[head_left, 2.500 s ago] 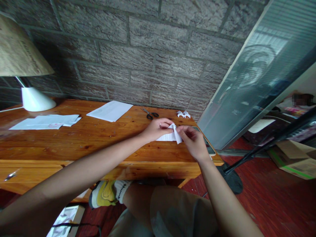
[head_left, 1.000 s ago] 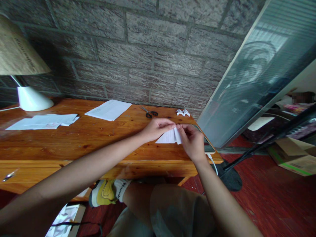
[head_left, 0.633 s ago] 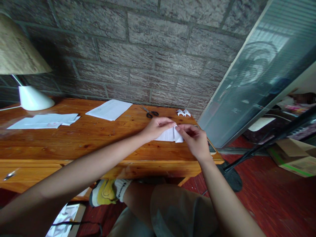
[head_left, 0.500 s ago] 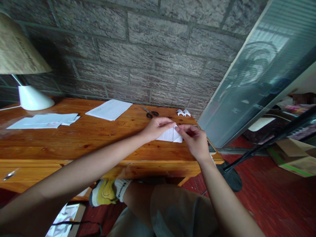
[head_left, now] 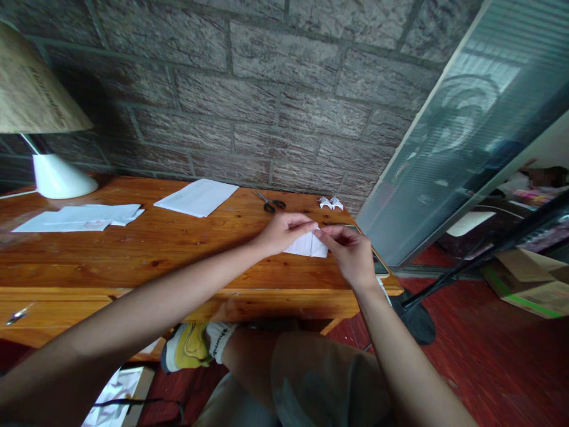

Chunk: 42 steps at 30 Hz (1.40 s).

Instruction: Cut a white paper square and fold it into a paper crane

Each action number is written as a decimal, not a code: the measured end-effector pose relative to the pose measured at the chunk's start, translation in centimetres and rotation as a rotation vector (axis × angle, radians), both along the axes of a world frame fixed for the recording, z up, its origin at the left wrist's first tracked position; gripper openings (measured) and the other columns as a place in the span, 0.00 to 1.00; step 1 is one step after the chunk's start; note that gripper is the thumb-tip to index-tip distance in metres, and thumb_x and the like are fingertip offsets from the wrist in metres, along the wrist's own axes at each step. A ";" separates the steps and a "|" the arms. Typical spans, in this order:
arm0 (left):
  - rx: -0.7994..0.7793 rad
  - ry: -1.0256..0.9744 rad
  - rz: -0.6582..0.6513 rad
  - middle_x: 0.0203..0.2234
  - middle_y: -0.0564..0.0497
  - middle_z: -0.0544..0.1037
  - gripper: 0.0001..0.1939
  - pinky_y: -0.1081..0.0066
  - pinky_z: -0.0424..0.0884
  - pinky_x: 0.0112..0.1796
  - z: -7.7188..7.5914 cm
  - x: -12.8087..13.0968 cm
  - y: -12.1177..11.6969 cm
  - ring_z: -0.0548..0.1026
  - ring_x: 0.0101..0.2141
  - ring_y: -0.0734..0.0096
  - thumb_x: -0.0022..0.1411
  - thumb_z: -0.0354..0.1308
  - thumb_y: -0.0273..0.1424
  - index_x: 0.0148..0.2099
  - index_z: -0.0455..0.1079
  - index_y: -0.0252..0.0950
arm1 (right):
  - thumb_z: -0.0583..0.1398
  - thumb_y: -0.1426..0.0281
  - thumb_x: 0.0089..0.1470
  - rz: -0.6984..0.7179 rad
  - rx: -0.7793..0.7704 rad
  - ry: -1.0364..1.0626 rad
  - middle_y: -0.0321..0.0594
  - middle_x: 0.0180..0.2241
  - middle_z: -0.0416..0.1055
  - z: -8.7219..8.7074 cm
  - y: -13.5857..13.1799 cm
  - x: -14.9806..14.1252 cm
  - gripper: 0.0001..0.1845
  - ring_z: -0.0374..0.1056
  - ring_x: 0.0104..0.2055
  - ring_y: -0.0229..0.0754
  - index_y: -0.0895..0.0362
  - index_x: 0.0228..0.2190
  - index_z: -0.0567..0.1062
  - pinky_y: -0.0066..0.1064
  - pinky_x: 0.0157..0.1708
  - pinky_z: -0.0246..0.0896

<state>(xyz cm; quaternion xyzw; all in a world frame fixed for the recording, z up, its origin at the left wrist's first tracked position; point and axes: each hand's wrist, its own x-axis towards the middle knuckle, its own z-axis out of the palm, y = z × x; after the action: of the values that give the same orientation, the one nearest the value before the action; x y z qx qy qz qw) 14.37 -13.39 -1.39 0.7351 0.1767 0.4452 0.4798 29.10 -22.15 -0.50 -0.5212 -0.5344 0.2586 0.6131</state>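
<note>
A small folded sheet of white paper with faint lines is held above the wooden desk, a crease running down its right part. My left hand pinches its upper edge between thumb and fingers. From the right, my right hand grips the top right part, thumb in front and fingers curled behind. The fingertips of both hands almost meet at the paper's top. Behind the hands lie black-handled scissors and two small folded paper figures. A phone is partly hidden by my right hand.
Paper sheets and cut strips lie on the desk to the left, near a lamp. A brick wall rises behind. A black stand and a cardboard box are at the right.
Both hands stay pinched on the paper. The right thumb and fingers have shifted slightly, and the flap at the paper's right now lies flatter.
</note>
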 end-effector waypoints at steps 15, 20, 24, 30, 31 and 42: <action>0.015 0.038 0.063 0.28 0.49 0.79 0.20 0.73 0.66 0.31 0.4 -0.3 -0.2 0.73 0.29 0.71 0.59 0.58 0.45 0.36 0.76 0.31 | 0.72 0.66 0.39 0.427 -0.320 0.289 0.37 0.35 0.80 1.1 -0.9 2.7 0.18 0.76 0.36 0.38 0.53 0.36 0.82 0.33 0.43 0.72; 0.006 0.066 0.069 0.26 0.51 0.77 0.20 0.74 0.64 0.29 0.3 -0.4 -0.1 0.70 0.27 0.72 0.58 0.58 0.45 0.35 0.76 0.31 | 0.73 0.67 0.36 0.364 -0.304 0.246 0.38 0.34 0.80 1.0 -0.8 2.4 0.17 0.76 0.35 0.40 0.55 0.34 0.82 0.38 0.44 0.73; 0.007 0.075 0.069 0.24 0.52 0.75 0.20 0.74 0.62 0.27 0.3 -0.4 0.0 0.69 0.26 0.73 0.58 0.57 0.45 0.34 0.75 0.31 | 0.73 0.67 0.36 0.328 -0.273 0.194 0.38 0.32 0.80 1.0 -0.6 2.3 0.16 0.76 0.34 0.40 0.55 0.32 0.82 0.37 0.42 0.73; 0.005 0.070 0.066 0.23 0.53 0.72 0.21 0.74 0.60 0.26 0.4 -0.4 0.0 0.66 0.25 0.75 0.59 0.57 0.46 0.32 0.74 0.32 | 0.72 0.65 0.36 0.224 -0.205 0.099 0.38 0.29 0.80 1.0 -0.6 1.8 0.15 0.74 0.28 0.39 0.56 0.30 0.82 0.34 0.36 0.71; 0.005 0.072 0.066 0.22 0.54 0.71 0.21 0.74 0.59 0.26 0.4 -0.4 0.0 0.66 0.24 0.75 0.59 0.57 0.47 0.31 0.73 0.32 | 0.72 0.65 0.36 0.198 -0.191 0.072 0.38 0.28 0.80 0.9 -0.6 1.7 0.15 0.74 0.28 0.39 0.56 0.30 0.82 0.34 0.36 0.71; -0.021 -0.037 -0.007 0.31 0.49 0.79 0.16 0.71 0.68 0.36 0.2 -0.1 0.1 0.74 0.32 0.71 0.54 0.64 0.42 0.36 0.74 0.32 | 0.69 0.57 0.43 0.000 -0.019 -0.206 0.43 0.30 0.79 0.7 -0.7 1.2 0.17 0.73 0.30 0.42 0.57 0.30 0.80 0.33 0.33 0.69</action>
<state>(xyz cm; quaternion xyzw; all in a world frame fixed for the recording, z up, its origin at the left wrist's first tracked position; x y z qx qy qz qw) 14.24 -13.32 -1.18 0.7224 0.1699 0.4551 0.4921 30.33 -22.81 0.24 -0.5508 -0.5922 0.2087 0.5499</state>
